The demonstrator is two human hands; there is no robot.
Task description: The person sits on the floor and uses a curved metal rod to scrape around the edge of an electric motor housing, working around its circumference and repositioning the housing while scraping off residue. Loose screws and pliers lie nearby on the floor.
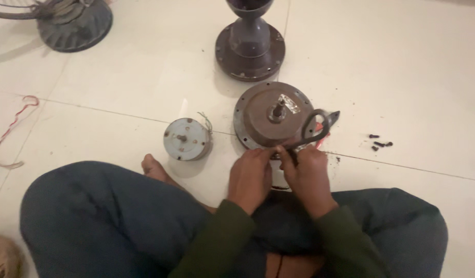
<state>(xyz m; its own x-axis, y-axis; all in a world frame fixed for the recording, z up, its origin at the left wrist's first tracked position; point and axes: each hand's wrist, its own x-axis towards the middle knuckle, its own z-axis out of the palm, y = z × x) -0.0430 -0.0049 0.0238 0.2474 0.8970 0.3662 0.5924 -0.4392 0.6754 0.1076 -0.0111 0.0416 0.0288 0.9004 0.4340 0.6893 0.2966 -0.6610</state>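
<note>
I sit cross-legged on a tiled floor. A round rusty motor housing (263,116) with a short shaft at its centre lies flat in front of me. My left hand (251,176) grips the housing's near rim with fingers closed. My right hand (308,172) is closed around a dark scissor-like tool (316,128), whose looped handle rises over the housing's right edge. The tool's working end is hidden between my hands.
A small grey cylindrical motor (185,139) with thin wires stands left of the housing. A dark flanged cover with a neck (250,44) sits farther away. Several small black screws (380,144) lie at right. A fan guard and base (67,20) lies top left, a red wire (18,116) far left.
</note>
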